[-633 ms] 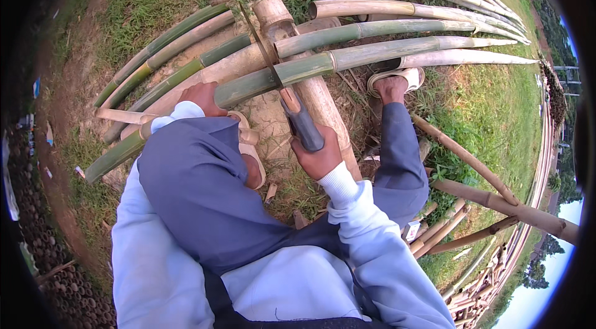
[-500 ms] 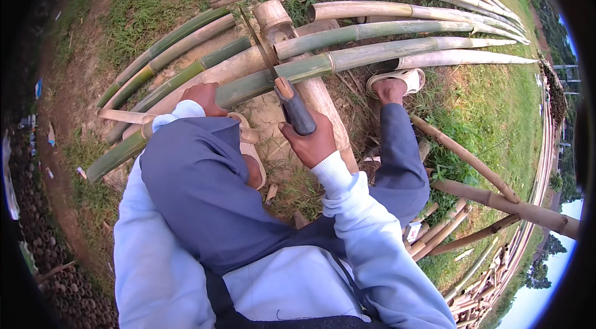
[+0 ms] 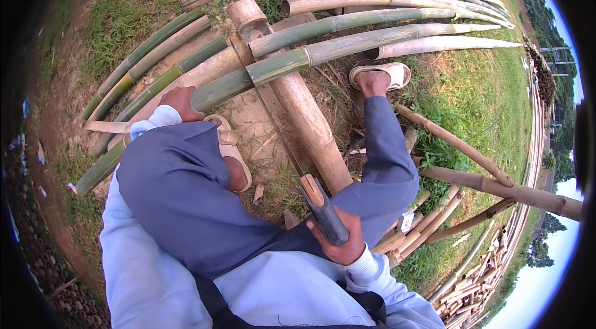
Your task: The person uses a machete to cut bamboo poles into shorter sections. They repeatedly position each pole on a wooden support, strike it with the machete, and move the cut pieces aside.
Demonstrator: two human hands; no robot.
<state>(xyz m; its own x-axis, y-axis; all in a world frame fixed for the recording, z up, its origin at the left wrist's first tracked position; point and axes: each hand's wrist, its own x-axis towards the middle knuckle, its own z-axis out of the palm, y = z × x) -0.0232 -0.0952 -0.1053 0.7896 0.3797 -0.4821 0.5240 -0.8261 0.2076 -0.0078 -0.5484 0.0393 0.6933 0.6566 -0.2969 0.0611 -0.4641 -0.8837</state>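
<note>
Right hand clenched round the handle, thumb up along its near side, and there's the saw, running forward and leftward out of that fist! Its long axis slants across the view, tip pointing up and left, well ahead of the grip. Far up from the knuckles, the blade crosses the green pole steeply, on the stretch just left of the log. The pole itself lies ahead of the right grip, long axis sweeping from low on the left to high on the right, lying across the log.

Now the pose: the right hand is down close to the lap, back of the hand turned outward, the pale sleeve coming in from the lower right. Ahead and to its left, the left hand lies clasped over the pole, left of the blade, back of the hand up, fingertips hidden; that arm passes behind the left knee.

Just left of the pole's clasp, green and tan poles fan out beyond; one sandal sits right of the left hand, another well ahead of the right fist.
</note>
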